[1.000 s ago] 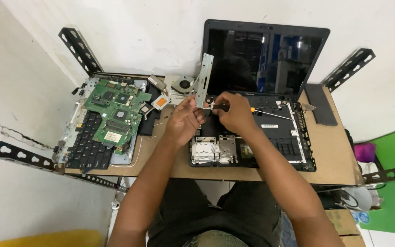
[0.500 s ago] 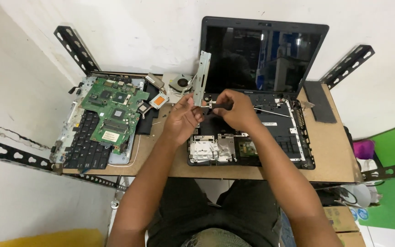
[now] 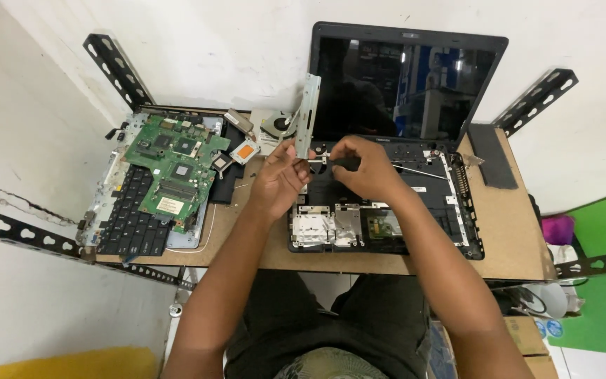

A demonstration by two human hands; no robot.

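An opened black laptop base (image 3: pixel 450 210) with its screen (image 3: pixel 401 84) upright lies on a wooden table (image 3: pixel 506 245). My left hand (image 3: pixel 278 179) pinches a long grey metal bracket (image 3: pixel 308 112) that stands upright at the laptop's left hinge. My right hand (image 3: pixel 362 165) grips a dark screwdriver handle, its tip pointing left at the foot of the bracket. Both hands are close together over the base's rear left corner.
A green circuit board (image 3: pixel 177 165) lies on a detached keyboard (image 3: pixel 128 224) at the table's left. A cooling fan (image 3: pixel 275 126) and small parts sit behind it. A dark cover panel (image 3: pixel 492 154) rests at the right. Black perforated brackets (image 3: pixel 117 67) hold the table to white walls.
Both hands have shifted slightly toward the hinge, the right hand closing in on the bracket's foot. The bracket stays upright in the left hand.
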